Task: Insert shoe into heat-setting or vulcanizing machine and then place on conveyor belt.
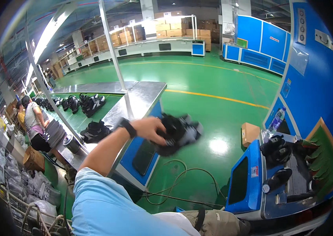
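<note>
My left hand (149,129), with a dark band round its wrist, reaches out past the corner of a metal-topped bench. Its fingers are closed on a black-and-grey sneaker (182,135), held in the air over the green floor. Motion blurs the shoe, and I cannot tell whether a second one is with it. Near my forearm another black sneaker (95,131) rests by the bench. Farther left, several dark sneakers (91,105) stand in a row along the line. My right hand is out of the picture.
At right, a blue machine (255,173) carries several black shoes (278,151). Behind them stand a bottle (277,119) and a cardboard box (250,134). Cables (186,170) loop over the floor. Two people work at left, one in a striped top (34,118). A metal post (112,47) rises from the bench.
</note>
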The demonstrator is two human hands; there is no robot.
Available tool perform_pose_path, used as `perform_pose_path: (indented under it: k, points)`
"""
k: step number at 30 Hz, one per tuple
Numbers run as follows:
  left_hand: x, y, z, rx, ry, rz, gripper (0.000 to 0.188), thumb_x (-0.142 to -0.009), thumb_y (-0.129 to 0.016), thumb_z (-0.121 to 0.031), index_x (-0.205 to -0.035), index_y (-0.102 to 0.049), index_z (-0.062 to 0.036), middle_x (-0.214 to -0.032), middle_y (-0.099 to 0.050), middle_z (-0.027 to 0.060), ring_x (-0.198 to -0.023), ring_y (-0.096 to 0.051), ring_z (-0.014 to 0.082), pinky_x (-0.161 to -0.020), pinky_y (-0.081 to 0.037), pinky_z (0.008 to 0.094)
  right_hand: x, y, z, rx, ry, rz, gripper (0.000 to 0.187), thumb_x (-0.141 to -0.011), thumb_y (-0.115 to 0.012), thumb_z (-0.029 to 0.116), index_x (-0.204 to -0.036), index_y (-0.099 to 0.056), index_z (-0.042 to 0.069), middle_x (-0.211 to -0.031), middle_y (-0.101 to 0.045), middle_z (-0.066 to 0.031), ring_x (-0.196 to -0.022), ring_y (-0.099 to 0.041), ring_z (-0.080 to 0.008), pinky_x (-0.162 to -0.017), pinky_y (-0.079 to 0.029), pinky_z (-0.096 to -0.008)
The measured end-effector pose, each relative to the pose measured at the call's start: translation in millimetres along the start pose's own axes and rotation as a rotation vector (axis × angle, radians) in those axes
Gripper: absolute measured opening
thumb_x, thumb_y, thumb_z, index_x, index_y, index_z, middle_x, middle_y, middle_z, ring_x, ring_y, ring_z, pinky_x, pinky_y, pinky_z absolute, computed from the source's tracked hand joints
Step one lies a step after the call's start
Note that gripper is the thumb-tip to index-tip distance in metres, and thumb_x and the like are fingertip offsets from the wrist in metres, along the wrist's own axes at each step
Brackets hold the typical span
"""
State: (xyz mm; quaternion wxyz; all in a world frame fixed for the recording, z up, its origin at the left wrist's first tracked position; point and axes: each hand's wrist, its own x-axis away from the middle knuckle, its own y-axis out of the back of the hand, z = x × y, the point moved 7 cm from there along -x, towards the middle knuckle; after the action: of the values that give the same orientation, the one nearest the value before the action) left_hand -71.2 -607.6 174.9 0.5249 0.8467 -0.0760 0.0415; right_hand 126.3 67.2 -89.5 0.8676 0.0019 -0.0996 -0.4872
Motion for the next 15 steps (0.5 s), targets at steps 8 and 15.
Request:
perform_pose_path:
  k: [8,15]
  points:
    - [172,191,276,-0.491,1.008,-0.916,0.037,-0.078,-0.063,-0.027,-0.106,-0.071,-0.0050,-0.111,-0.070,0.0174,-0.102,-0.069,0.0319,-0.089,-0.053,0.0419,-4,-3,-12,0.175,-0.002,0.072,0.034,-0.093,-0.062,0.024,-0.073,-0.065,-0.003,-0.067,-0.060,-0.0081,-0.064,-0.055,-0.0206,-0.060,-0.046,-0.0332]
    - [-34,168,262,-0.217,0.710,-1.127,0.038,-0.081,-0.056,-0.028,-0.100,-0.073,0.0008,-0.103,-0.069,0.0261,-0.104,-0.065,0.0394,-0.093,-0.049,0.0433,11,7,-18,0.272,-0.067,0.021,0.038,-0.096,-0.057,0.027,-0.077,-0.069,-0.002,-0.073,-0.066,-0.0088,-0.069,-0.058,-0.0209,-0.065,-0.047,-0.0356]
